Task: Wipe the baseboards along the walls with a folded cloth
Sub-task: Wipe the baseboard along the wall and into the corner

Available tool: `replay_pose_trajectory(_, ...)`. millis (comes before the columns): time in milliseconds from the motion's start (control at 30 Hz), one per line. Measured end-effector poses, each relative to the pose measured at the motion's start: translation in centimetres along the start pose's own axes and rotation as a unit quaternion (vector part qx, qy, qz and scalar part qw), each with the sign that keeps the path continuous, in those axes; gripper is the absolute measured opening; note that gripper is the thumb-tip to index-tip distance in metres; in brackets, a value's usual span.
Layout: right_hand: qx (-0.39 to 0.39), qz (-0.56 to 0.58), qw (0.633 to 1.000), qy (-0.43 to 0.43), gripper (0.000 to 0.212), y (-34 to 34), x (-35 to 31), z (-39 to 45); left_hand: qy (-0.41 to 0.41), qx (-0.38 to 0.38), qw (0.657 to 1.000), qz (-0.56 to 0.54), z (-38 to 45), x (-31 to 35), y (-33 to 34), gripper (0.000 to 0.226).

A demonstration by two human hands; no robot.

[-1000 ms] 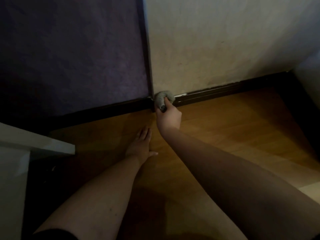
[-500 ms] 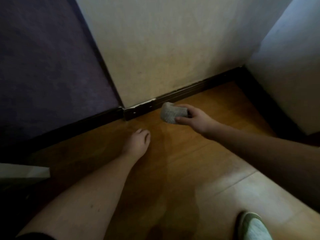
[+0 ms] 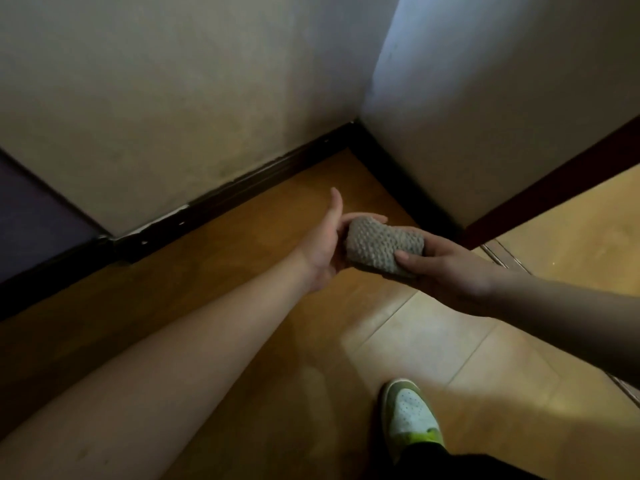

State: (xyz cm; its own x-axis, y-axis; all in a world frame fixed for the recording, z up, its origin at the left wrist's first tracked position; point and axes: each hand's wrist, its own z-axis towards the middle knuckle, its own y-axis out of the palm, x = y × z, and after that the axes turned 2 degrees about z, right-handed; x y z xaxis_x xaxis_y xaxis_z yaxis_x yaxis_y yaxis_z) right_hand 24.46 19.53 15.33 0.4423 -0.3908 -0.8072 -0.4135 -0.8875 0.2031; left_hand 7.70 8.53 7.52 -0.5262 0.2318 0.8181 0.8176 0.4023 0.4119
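Both hands off the wall, meeting mid-frame. Right hand (image 3: 446, 268) grips the folded cloth (image 3: 384, 245), thumb clamped on its near edge; left hand (image 3: 327, 244) mostly open, fingers cupping the cloth's far end. Cloth clear of the baseboard (image 3: 221, 199), which runs 9 to 12 o'clock into the corner. Judging by that: corner stretch and the 1 o'clock wall unwiped. Shoe (image 3: 410, 415) at 5 o'clock.

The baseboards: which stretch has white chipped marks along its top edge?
The baseboard under the beige wall left of the corner; the baseboard running right from the corner looks plain dark.
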Motion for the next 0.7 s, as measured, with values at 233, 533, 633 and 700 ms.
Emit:
replay_pose_trajectory(233,0.154,0.021,0.985,-0.077,0.055,-0.3,3.7,-1.8,0.007,-0.057,0.976,0.210,-0.3,-0.2,1.1,0.089)
replay_pose_trajectory(533,0.274,-0.284,0.905,-0.162,0.032,-1.9,5.6,-1.6,0.049,-0.021,0.952,0.302,-0.1,-2.3,1.8,0.044)
replay_pose_trajectory(633,0.254,-0.239,0.926,-0.142,0.040,-2.3,5.6,-1.4,0.038,-0.024,0.971,0.235,0.3,-2.5,1.6,0.034)
replay_pose_trajectory(700,0.230,-0.196,0.944,-0.133,0.050,-2.5,5.6,-1.6,0.049,-0.037,0.960,0.273,0.2,-2.2,1.4,0.037)
